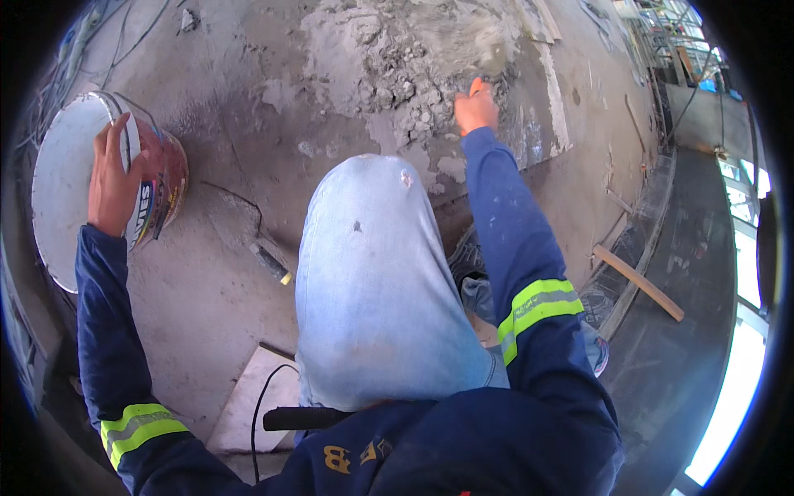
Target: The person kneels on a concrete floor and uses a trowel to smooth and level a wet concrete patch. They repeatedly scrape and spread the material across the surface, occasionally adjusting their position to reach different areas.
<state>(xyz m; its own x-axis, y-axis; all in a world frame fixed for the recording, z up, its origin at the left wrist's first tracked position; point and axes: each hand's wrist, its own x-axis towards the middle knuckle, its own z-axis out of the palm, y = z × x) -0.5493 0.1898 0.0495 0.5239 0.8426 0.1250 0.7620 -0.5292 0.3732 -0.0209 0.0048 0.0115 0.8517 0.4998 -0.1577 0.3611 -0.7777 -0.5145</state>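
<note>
At the far left stands a paint bucket (169, 178) with a white round top and a reddish, labelled wall. My left hand (114, 178) grips its edge near the wire handle, fingers bent over the rim. My right hand (477, 109) reaches forward, closed, at the right side of a heap of wet grey mortar (405, 91). What it holds is blurred and mostly hidden; a smeared greyish shape shows just beyond the fingers. A trowel (266, 258) with a dark, yellow-ended handle lies on the floor between the bucket and my knee.
A wooden stick (638, 283) lies at the right, across the edge of a dark strip. Cables (124, 41) run along the far left. A pale flat board (248, 405) with a black cord is beside my leg. Scaffold-like clutter (678, 50) stands at the far right.
</note>
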